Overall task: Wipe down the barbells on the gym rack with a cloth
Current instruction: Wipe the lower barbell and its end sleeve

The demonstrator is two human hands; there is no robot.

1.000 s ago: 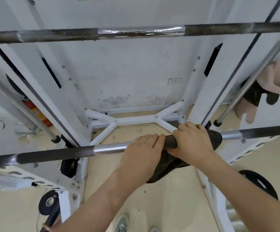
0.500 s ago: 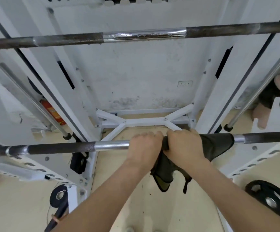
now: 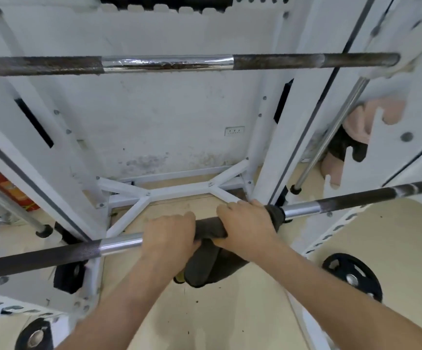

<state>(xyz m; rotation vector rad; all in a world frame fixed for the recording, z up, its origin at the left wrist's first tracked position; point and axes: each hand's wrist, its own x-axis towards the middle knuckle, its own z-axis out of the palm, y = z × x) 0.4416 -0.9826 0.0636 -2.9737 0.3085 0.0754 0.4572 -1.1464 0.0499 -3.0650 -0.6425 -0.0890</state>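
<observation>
On lower barbell [image 3: 40, 257] | left hand [image 3: 169, 239] curled round it beside cloth [image 3: 211, 227] | right hand [image 3: 249, 229] grips cloth

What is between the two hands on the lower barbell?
In the head view, a short stretch of the dark cloth, wrapped over the lower barbell, fills the gap between the left hand and the right hand.

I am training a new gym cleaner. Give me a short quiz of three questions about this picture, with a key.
1. True or false: the dark cloth is wrapped on the upper barbell.
2. How many hands curl round the lower barbell? A none, B one, C two.
3. Fill in: the black weight plate on the right lies on the ____.
Key: 1 false; 2 C, left hand and right hand; 3 floor.
</observation>
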